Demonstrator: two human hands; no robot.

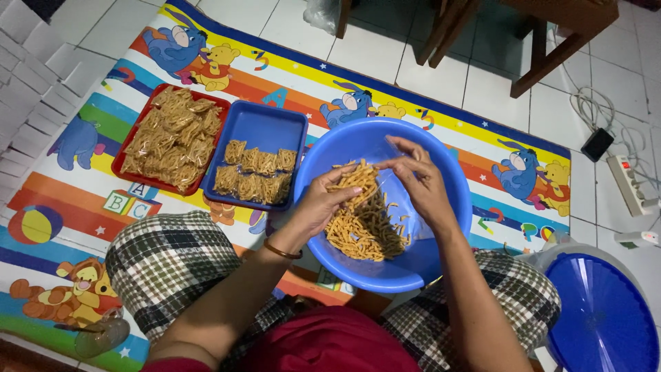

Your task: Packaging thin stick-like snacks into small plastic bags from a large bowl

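Checked knees (172,262); basin rim (454,227) beyond

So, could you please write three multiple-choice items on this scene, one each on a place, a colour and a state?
1. Where does the red tray lie?
A. Left of the blue tray
B. Inside the basin
C. On the chair

2. What colour is the basin?
A. Green
B. Blue
C. White

3. What is the left hand doing?
A. Resting on the knee
B. Gripping the basin's rim
C. Holding orange snack sticks

Answers: 1 A, the trays sit side by side on the mat; 2 B, it is blue all over; 3 C, its fingers cup the sticks over the basin, near the right hand.
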